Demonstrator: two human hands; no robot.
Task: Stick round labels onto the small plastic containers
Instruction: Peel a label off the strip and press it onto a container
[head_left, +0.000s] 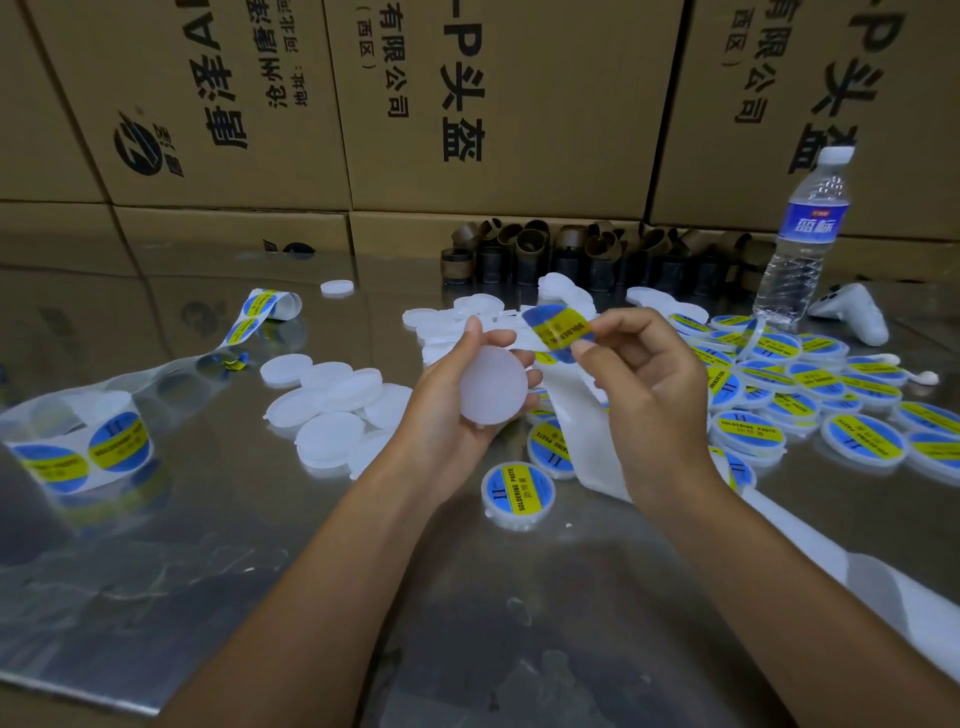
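Note:
My left hand (447, 410) holds a round, translucent white plastic container (493, 383) with a bare face, above the middle of the metal table (218, 519). My right hand (644, 374) pinches a round blue-and-yellow label (558, 330) between thumb and fingers, just above and to the right of the container, apart from it. A strip of white backing paper (587, 431) hangs below the right hand. Unlabelled containers (332, 395) lie in a pile to the left of my hands. Labelled containers (810, 395) are heaped on the right, and one (518, 492) lies alone near my wrists.
A roll of labels (78, 447) stands at the left edge, its strip trailing to a curled end (270, 306). A water bottle (802, 239) and a white controller (852, 312) stand at the back right. Brown cardboard cores (550, 254) line the back, before stacked cartons (467, 104).

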